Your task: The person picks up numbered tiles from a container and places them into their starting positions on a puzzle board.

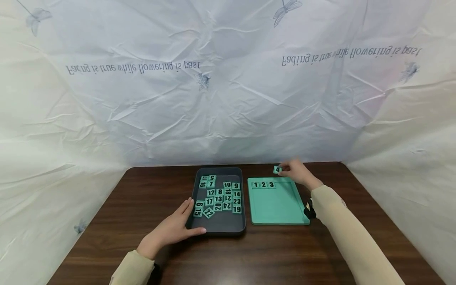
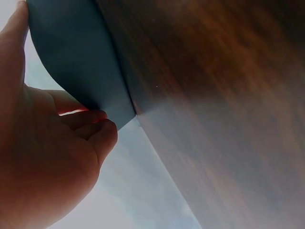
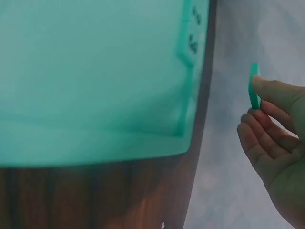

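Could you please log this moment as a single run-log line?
left hand: rests on grey tray rim | right hand: pinches tile 4 beyond green board | board row: 1, 2, 3

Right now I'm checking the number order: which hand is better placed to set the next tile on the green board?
The right hand: it already pinches tile 4 just beyond the green board, past 3. The left hand rests on the grey tray.

- A dark wooden table [image 1: 270, 253] carries everything.
- A crinkled white sheet [image 1: 228, 99], printed with dragonflies and mirrored lettering, rises behind its far edge.
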